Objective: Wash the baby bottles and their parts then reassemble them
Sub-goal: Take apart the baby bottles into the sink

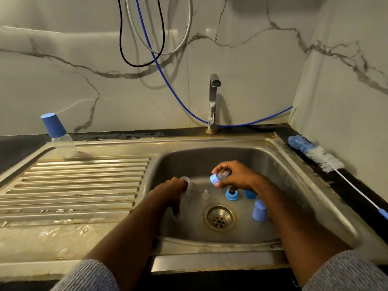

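Over the steel sink basin point(279, 164), my left hand point(171, 191) grips a clear bottle body point(185, 181) standing upright, its open rim showing above my fingers. My right hand point(235, 175) holds a blue collar with a clear teat point(218, 177), pointing left toward the bottle. On the basin floor lie a loose clear teat point(205, 194), a blue collar ring point(231, 195), another blue part point(250, 194) half hidden under my right wrist, and a blue cap point(259, 210) standing mouth down. An assembled bottle with a blue cap point(59, 135) stands at the back left of the drainboard.
The tap point(213, 101) stands behind the basin with no water running. The drain point(219, 217) sits in the middle of the basin. A blue and white bottle brush point(315, 153) lies on the dark counter at the right. The ribbed drainboard point(79, 185) stretches left. Hoses hang on the marble wall.
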